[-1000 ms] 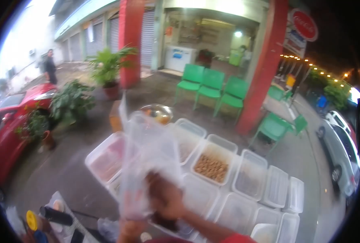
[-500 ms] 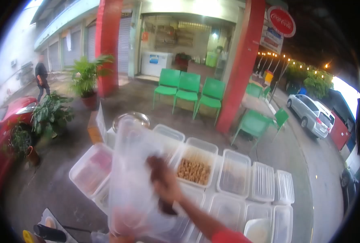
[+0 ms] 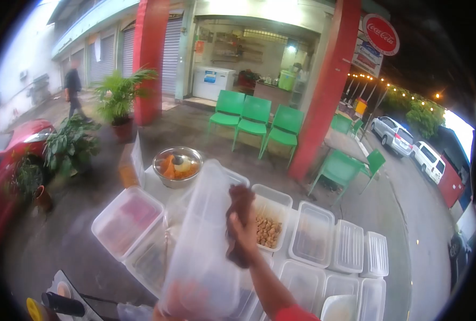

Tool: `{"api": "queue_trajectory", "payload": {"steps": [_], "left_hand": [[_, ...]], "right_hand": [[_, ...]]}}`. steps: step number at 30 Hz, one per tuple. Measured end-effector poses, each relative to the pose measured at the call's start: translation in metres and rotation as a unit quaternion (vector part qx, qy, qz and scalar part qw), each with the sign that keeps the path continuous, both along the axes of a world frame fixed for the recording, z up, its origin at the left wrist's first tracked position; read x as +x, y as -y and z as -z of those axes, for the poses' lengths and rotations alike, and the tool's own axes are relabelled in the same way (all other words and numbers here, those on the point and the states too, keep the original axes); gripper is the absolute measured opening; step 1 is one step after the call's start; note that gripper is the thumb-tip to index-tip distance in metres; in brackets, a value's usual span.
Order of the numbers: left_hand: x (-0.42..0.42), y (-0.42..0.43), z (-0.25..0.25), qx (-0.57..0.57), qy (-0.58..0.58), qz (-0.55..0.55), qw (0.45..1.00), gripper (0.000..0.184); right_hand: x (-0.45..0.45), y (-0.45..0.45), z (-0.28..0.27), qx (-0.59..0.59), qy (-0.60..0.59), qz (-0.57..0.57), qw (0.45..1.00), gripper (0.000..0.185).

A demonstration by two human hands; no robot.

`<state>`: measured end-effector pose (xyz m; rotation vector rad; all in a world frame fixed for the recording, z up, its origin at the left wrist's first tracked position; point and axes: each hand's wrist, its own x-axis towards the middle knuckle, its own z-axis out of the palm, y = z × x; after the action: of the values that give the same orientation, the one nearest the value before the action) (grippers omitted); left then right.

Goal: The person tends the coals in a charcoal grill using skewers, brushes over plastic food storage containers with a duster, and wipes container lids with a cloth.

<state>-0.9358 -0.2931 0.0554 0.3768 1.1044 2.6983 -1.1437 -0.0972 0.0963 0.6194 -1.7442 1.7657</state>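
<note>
A large translucent plastic lid (image 3: pixel 200 241) is held up at a tilt in front of me. My left hand (image 3: pixel 181 299) grips its lower end, the fingers showing blurred through the plastic. My right hand (image 3: pixel 241 235) presses a dark brown cloth (image 3: pixel 240 206) against the lid's right edge, fingers closed over the cloth. Just beyond the cloth stands a clear tub (image 3: pixel 269 230) of small brown chunks. To the left of the lid is a tub (image 3: pixel 128 222) with pinkish contents.
A steel bowl (image 3: pixel 178 182) of orange and pale food sits at the table's back. More covered tubs (image 3: pixel 311 232) line the right side. Green chairs (image 3: pixel 254 117), red pillars (image 3: pixel 329 80) and potted plants (image 3: pixel 117 99) stand beyond. A person (image 3: pixel 73 91) walks at far left.
The lid has turned more edge-on and moved right. My right hand and the cloth have shifted right and up to its edge. The steel bowl's contents have come into view.
</note>
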Motion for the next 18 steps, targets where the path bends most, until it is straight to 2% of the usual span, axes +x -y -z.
{"api": "queue_trajectory", "payload": {"steps": [1,2,3,4,5,7,8,9,10,12,14,17,18], "left_hand": [[-0.007,0.012,0.004,-0.009,-0.054,0.011,0.998,0.067],[-0.016,0.018,0.005,-0.018,-0.112,0.018,0.993,0.071],[-0.022,0.017,0.005,0.079,-0.022,-0.018,0.996,0.083],[-0.028,0.014,-0.004,0.046,-0.033,-0.005,0.998,0.079],[-0.034,0.009,-0.016,0.013,-0.042,0.0,0.999,0.074],[-0.037,0.024,0.021,-0.186,0.052,0.129,0.973,0.068],[-0.031,0.023,0.036,-0.221,0.021,0.177,0.959,0.068],[-0.023,0.02,0.043,-0.208,-0.02,0.189,0.959,0.068],[-0.015,0.018,0.043,-0.194,-0.041,0.196,0.96,0.067],[0.0,0.017,0.041,-0.17,-0.049,0.193,0.965,0.067],[0.008,0.013,0.036,-0.157,-0.038,0.167,0.973,0.067],[0.011,0.021,0.027,-0.123,-0.012,0.06,0.991,0.066],[0.007,0.024,0.021,-0.097,-0.002,0.014,0.995,0.066]], "right_hand": [[0.013,0.009,0.02,0.034,0.002,-0.014,0.999,0.055],[0.024,0.012,0.058,0.193,-0.094,-0.022,0.976,0.058],[0.075,0.032,0.064,0.249,-0.022,-0.012,0.968,0.06],[0.108,0.043,0.083,0.27,-0.016,-0.079,0.96,0.067],[0.137,0.052,0.106,0.264,-0.022,-0.081,0.961,0.075],[0.124,0.051,0.073,0.306,-0.111,-0.047,0.944,0.076],[0.111,0.044,0.055,0.32,-0.152,-0.028,0.935,0.077],[0.092,0.037,0.037,0.294,-0.161,-0.025,0.942,0.074],[0.069,0.028,0.015,0.227,-0.121,-0.034,0.966,0.072],[0.032,0.014,-0.027,0.049,-0.026,-0.06,0.997,0.067],[0.007,-0.003,-0.038,-0.057,-0.033,-0.028,0.997,0.064],[0.033,0.003,-0.012,0.05,-0.012,0.038,0.998,0.063],[0.045,0.014,0.022,0.104,-0.043,0.014,0.994,0.06]]}}
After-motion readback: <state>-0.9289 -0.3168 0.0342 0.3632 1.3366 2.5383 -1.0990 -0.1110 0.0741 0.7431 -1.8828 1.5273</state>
